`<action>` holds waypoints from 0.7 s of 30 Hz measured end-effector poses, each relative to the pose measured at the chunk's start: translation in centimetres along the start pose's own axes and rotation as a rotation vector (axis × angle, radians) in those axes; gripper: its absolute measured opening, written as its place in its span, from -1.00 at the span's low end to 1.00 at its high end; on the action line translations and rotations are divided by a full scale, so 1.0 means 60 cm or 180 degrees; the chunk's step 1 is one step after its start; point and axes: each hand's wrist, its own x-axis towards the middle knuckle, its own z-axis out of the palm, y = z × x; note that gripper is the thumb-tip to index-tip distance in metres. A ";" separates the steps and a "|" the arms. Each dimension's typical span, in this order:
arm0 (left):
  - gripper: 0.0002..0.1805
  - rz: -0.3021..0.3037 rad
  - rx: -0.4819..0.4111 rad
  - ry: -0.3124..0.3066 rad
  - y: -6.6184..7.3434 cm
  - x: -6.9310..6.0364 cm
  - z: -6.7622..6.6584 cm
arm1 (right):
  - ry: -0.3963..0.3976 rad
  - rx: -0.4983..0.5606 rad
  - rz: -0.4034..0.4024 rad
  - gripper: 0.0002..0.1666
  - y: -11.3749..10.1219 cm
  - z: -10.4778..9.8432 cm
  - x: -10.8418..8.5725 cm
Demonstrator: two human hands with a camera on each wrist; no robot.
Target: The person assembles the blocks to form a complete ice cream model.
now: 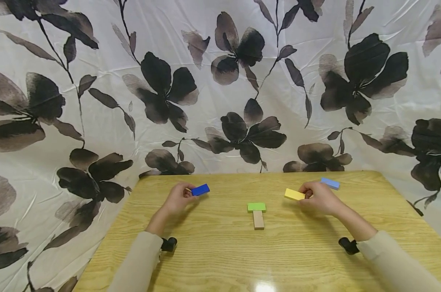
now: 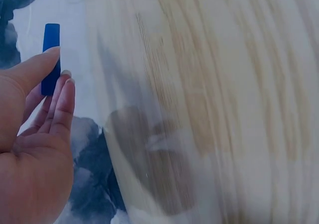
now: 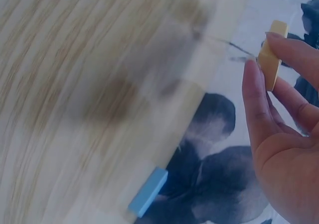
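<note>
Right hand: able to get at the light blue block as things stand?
Probably not without freeing itself first: the right hand is close to the light blue block, but it pinches the yellow block. Nothing else seems in the way.

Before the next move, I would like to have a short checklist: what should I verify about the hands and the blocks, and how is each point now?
1. Left hand pinches the dark blue block: ok.
2. Right hand pinches the yellow block: ok.
3. Green block and beige block form a T on the table: ok.
4. Light blue block well inside the table's edge: not ok, it lies by the far edge.
</note>
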 end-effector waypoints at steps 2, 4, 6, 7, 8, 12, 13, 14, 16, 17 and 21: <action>-0.66 0.0051 0.0031 -0.0005 0.002 0.003 0.007 | -0.0003 0.0006 -0.0034 -0.75 -0.001 0.007 0.005; -0.67 0.0099 0.0047 -0.0007 0.007 0.006 0.014 | -0.0006 0.0006 -0.0052 -0.75 -0.002 0.014 0.010; -0.67 0.0131 0.0049 -0.0004 0.011 0.009 0.021 | -0.0021 0.0023 -0.0040 -0.76 -0.002 0.020 0.016; -0.67 0.0144 0.0044 -0.0006 0.012 0.010 0.025 | -0.0030 0.0032 -0.0041 -0.77 -0.002 0.023 0.018; -0.67 0.0166 0.0042 -0.0005 0.014 0.011 0.029 | -0.0042 0.0042 -0.0041 -0.77 -0.002 0.026 0.021; -0.66 0.0180 0.0013 -0.0023 0.020 0.015 0.042 | -0.0077 0.0077 -0.0037 -0.79 -0.005 0.035 0.030; -0.66 0.0184 0.0005 -0.0037 0.022 0.016 0.045 | -0.0082 0.0081 -0.0039 -0.79 -0.006 0.037 0.032; -0.66 0.0177 -0.0007 -0.0046 0.025 0.017 0.048 | -0.0091 0.0085 -0.0041 -0.80 -0.008 0.038 0.035; -0.66 0.0170 -0.0028 -0.0064 0.030 0.019 0.054 | -0.0096 0.0077 -0.0048 -0.80 -0.012 0.041 0.039; -0.67 0.0175 -0.0039 -0.0070 0.033 0.021 0.056 | -0.0099 0.0070 -0.0051 -0.80 -0.013 0.043 0.041; -0.67 0.0242 -0.0033 -0.0082 0.045 0.025 0.067 | -0.0110 0.0093 -0.0058 -0.81 -0.019 0.050 0.049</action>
